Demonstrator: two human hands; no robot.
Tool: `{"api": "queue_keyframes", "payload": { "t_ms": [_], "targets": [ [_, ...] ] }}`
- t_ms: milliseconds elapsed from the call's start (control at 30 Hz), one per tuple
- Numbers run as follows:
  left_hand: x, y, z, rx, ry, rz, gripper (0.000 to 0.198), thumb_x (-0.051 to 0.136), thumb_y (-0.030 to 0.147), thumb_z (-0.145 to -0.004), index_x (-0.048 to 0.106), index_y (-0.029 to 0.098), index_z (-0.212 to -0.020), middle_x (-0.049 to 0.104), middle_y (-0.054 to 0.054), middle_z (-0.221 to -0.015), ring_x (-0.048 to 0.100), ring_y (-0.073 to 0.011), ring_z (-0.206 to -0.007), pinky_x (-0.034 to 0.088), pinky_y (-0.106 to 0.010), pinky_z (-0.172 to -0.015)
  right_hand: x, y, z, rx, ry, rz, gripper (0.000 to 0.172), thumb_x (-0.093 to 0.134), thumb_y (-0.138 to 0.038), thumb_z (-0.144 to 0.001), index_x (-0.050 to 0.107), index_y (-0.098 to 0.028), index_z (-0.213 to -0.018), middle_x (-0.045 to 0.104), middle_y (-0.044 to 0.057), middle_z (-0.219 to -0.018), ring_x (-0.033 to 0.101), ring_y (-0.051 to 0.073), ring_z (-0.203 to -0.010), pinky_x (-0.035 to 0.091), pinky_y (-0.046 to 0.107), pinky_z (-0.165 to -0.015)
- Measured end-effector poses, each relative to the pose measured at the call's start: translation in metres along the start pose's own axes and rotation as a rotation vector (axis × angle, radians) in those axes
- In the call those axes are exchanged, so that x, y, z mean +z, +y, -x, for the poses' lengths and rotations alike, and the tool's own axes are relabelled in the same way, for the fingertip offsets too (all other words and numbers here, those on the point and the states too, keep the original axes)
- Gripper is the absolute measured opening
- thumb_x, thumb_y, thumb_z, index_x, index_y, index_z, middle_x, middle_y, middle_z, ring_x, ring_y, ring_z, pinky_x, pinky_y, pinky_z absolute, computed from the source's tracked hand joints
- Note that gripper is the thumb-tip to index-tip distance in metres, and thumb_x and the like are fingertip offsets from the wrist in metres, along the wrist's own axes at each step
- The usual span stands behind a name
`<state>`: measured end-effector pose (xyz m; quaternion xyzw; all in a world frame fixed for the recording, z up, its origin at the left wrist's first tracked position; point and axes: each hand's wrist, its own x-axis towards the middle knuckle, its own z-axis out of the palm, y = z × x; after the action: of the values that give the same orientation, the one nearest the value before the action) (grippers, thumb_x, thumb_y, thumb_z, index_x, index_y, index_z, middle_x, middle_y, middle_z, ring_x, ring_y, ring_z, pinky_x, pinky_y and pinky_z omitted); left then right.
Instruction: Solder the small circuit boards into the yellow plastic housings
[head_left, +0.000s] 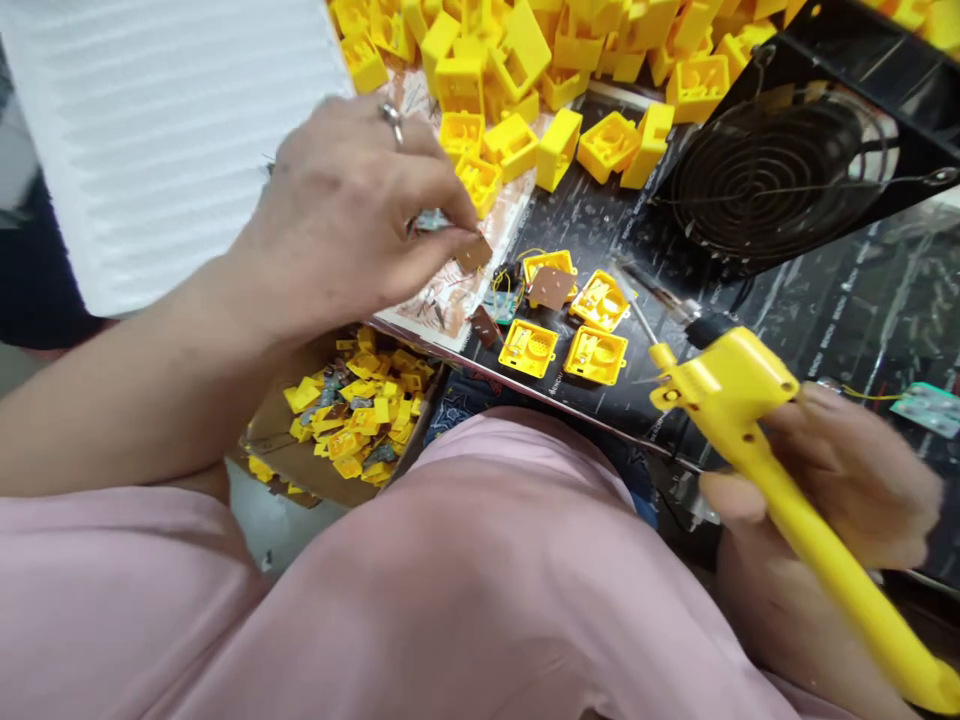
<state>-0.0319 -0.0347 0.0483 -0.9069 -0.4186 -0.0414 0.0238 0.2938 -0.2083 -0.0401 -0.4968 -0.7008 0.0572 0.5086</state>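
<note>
My left hand [360, 195], with a ring on one finger, pinches a small brown square board [474, 254] between thumb and finger. My right hand [855, 485] is wrapped round the yellow grip of a soldering gun [750, 400], its metal tip pointing up and left. Between the two hands lie several open yellow casings [598, 356] with small parts inside. A brown board [552, 288] rests over one of them. Beside it sits a green circuit board [501, 306] with thin yellow wires. Part of my right hand is blurred and partly behind the gun.
Many yellow casings [525, 50] are heaped at the back of the black table [600, 225]. A black fan [757, 185] stands at the back right. White ridged foam [195, 130] is at the left. Below the table edge, a cardboard box [262, 440] holds yellow pieces.
</note>
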Motion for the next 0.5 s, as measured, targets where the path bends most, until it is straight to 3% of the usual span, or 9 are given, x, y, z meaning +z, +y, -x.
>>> {"api": "queue_keyframes", "payload": {
  "t_ms": [100,200,233,300,400,500],
  "targets": [
    [0.015,-0.024,0.014,0.018,-0.112,-0.128,0.037,0.046,0.027,-0.109,0.081,0.017,-0.109,0.079,-0.007,-0.106,0.066,-0.0199,-0.093,0.049,-0.031,-0.078,-0.002,0.001,-0.005,-0.108,-0.204,0.055,0.067,0.073,-0.053,-0.1,0.058,-0.029,-0.16,0.082,0.002,-0.091,0.079,0.02,-0.073,0.065,0.03,-0.069],
    [0.038,-0.035,0.022,0.104,-0.182,-0.216,0.041,0.04,0.023,-0.11,0.081,0.02,-0.116,0.08,-0.007,-0.116,0.068,-0.0191,-0.091,0.044,-0.029,-0.068,-0.001,-0.002,-0.014,-0.126,-0.301,0.141,0.046,0.075,-0.036,-0.104,0.066,-0.028,-0.148,0.079,-0.001,-0.083,0.077,0.016,-0.069,0.061,0.024,-0.071],
    [0.044,-0.035,0.021,0.152,-0.191,-0.22,0.044,0.038,0.022,-0.111,0.08,0.021,-0.121,0.079,-0.008,-0.124,0.07,-0.0198,-0.097,0.047,-0.03,-0.072,0.001,-0.003,-0.017,-0.136,-0.301,0.184,0.036,0.075,-0.029,-0.104,0.07,-0.028,-0.139,0.077,-0.003,-0.08,0.075,0.014,-0.066,0.059,0.023,-0.07],
    [0.049,-0.034,0.013,0.269,-0.207,-0.201,0.049,0.031,0.02,-0.114,0.078,0.024,-0.129,0.074,-0.008,-0.142,0.069,-0.0224,-0.12,0.053,-0.034,-0.095,0.007,-0.003,-0.023,-0.169,-0.289,0.261,0.023,0.075,-0.018,-0.102,0.073,-0.026,-0.124,0.073,-0.005,-0.074,0.067,0.01,-0.058,0.054,0.022,-0.064],
    [0.054,-0.035,-0.009,0.39,-0.266,-0.142,0.051,0.026,0.016,-0.115,0.073,0.02,-0.134,0.063,-0.009,-0.161,0.054,-0.0237,-0.149,0.039,-0.048,-0.127,0.019,0.002,-0.028,-0.247,-0.258,0.27,0.022,0.075,-0.012,-0.101,0.071,-0.024,-0.119,0.072,-0.005,-0.073,0.065,0.01,-0.057,0.052,0.023,-0.061],
    [0.064,-0.042,-0.028,0.407,-0.341,-0.111,0.043,0.031,0.015,-0.112,0.072,0.016,-0.126,0.065,-0.011,-0.158,0.057,-0.0232,-0.146,0.041,-0.047,-0.127,0.027,0.012,-0.027,-0.286,-0.264,0.287,0.028,0.073,-0.011,-0.101,0.069,-0.025,-0.126,0.078,-0.002,-0.086,0.07,0.012,-0.062,0.056,0.023,-0.066]
  ]
}}
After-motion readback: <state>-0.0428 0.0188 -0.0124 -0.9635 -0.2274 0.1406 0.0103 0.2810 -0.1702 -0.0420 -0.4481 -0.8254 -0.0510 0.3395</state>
